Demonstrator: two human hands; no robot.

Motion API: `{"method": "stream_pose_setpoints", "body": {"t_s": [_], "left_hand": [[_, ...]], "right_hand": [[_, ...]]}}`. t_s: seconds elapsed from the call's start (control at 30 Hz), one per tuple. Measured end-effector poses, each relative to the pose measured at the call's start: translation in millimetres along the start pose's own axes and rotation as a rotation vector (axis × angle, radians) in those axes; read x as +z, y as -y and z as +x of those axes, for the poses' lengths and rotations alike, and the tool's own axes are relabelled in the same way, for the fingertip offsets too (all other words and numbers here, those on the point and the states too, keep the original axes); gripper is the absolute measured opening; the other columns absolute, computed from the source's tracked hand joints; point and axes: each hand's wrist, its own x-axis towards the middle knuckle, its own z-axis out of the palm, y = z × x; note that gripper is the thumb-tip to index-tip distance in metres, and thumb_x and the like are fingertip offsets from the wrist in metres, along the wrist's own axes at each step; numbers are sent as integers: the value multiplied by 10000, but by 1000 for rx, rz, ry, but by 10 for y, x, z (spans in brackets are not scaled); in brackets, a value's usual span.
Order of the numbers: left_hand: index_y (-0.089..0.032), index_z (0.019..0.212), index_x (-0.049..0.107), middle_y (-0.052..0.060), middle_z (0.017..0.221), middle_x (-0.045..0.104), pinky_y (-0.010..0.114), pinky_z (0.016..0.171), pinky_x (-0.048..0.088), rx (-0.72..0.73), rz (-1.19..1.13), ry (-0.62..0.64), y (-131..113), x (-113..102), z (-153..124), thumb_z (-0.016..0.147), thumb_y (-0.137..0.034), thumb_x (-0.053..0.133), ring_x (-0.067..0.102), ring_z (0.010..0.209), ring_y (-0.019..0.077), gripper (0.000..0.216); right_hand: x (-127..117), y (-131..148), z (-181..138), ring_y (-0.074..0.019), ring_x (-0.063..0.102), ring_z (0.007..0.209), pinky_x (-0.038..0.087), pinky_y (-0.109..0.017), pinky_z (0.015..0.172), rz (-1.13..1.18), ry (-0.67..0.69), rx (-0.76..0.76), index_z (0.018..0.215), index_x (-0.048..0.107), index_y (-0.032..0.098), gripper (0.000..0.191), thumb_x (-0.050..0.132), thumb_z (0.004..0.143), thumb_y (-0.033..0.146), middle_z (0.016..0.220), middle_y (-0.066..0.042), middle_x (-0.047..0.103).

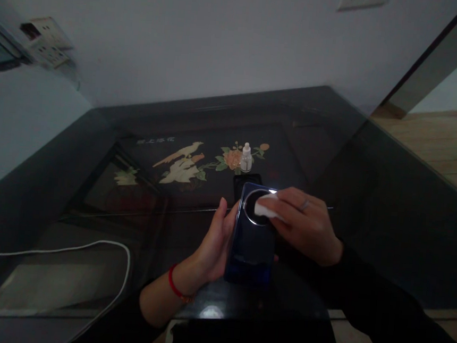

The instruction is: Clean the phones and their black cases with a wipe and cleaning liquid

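Observation:
My left hand (217,242) is wrapped round a dark blue smartphone (251,248), back side up, with a large round camera ring near its top end. Between the fingers of my right hand (307,224) is a white wipe (265,205), pressed against the camera ring. Just past the phone, a black phone case (247,181) lies on the table, partly hidden by the phone. Behind that stands a small clear dropper bottle (246,159) with a white cap.
The dark glossy table (315,141) bears a bird and flower picture and meets a white wall. A white cable (102,242) with a yellow tag curves across the left side. Wall sockets (50,44) are at the upper left.

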Motion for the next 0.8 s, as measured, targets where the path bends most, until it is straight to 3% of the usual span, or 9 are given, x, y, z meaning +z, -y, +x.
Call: {"method": "stream_pose_setpoints", "body": {"t_s": [0.1, 0.27, 0.4, 0.47, 0.63, 0.8], "left_hand": [[-264, 1395, 409, 112, 1263, 597, 512, 882, 471, -14, -6, 11, -9, 10, -2, 924, -620, 243, 609, 1066, 301, 613], [-252, 1426, 371, 105, 1220, 624, 466, 946, 446, 17, -22, -36, -17, -4, 11, 915, -608, 328, 617, 1061, 278, 625], [-280, 1443, 324, 100, 1223, 622, 481, 932, 453, 12, -49, -6, -49, -11, 10, 926, -611, 272, 618, 1064, 270, 616], [-283, 1444, 315, 103, 1224, 618, 481, 924, 457, 4, -53, -6, -61, -7, 7, 930, -611, 242, 619, 1061, 268, 614], [-256, 1440, 331, 116, 1230, 613, 447, 924, 462, 31, -70, -65, -73, 9, 7, 937, -583, 267, 621, 1054, 264, 603], [-305, 1444, 313, 88, 1220, 623, 479, 909, 466, 3, -98, -47, -84, 16, 5, 934, -601, 244, 625, 1049, 265, 594]], "right_hand": [[15, -34, -15, -168, 616, 786, 504, -284, 676, -19, -41, 102, 974, 663, 152, 168, 512, 901, 139, 849, -70, 660], [16, 32, 4, -145, 587, 686, 487, -269, 613, 43, 53, -177, 948, 664, 144, 212, 454, 931, 162, 783, -52, 654], [17, -16, -10, -160, 606, 758, 503, -280, 652, 7, -14, 38, 965, 658, 154, 178, 494, 901, 127, 828, -58, 649], [17, -23, -13, -161, 609, 775, 506, -279, 656, -2, -36, 77, 970, 657, 164, 174, 506, 894, 128, 836, -55, 646], [22, 17, -8, -147, 583, 682, 493, -268, 605, 49, 30, -146, 956, 670, 140, 184, 492, 907, 144, 782, -51, 644], [24, -44, -34, -171, 611, 773, 497, -284, 653, 11, -41, 108, 986, 680, 170, 202, 523, 873, 113, 842, -58, 646]]}}
